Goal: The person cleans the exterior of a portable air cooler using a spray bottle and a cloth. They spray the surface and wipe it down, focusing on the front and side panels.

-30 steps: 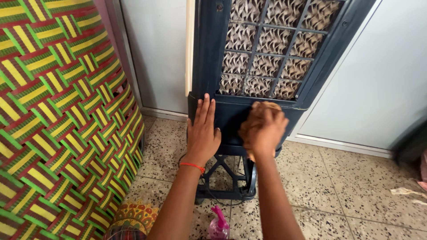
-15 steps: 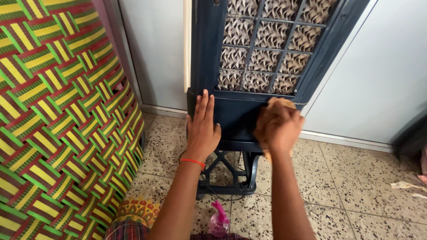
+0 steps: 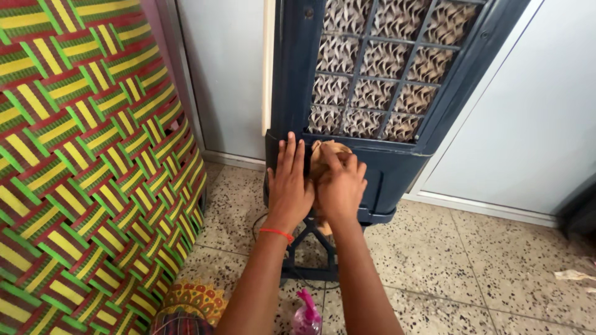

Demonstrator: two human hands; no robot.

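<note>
Left hand (image 3: 289, 186) is laid flat, fingers released and spread, on the lower panel of the dark blue cooler (image 3: 372, 111), at its left edge. Right hand (image 3: 340, 186) is pressed just beside it, fingers grasping a brown cloth (image 3: 323, 154) held against the same panel, below the grille of honeycomb pads. A woven chair (image 3: 87, 161) is seen at left, a pink spray bottle (image 3: 305, 313) on the speckled floor (image 3: 484, 267) near the bottom edge.
</note>
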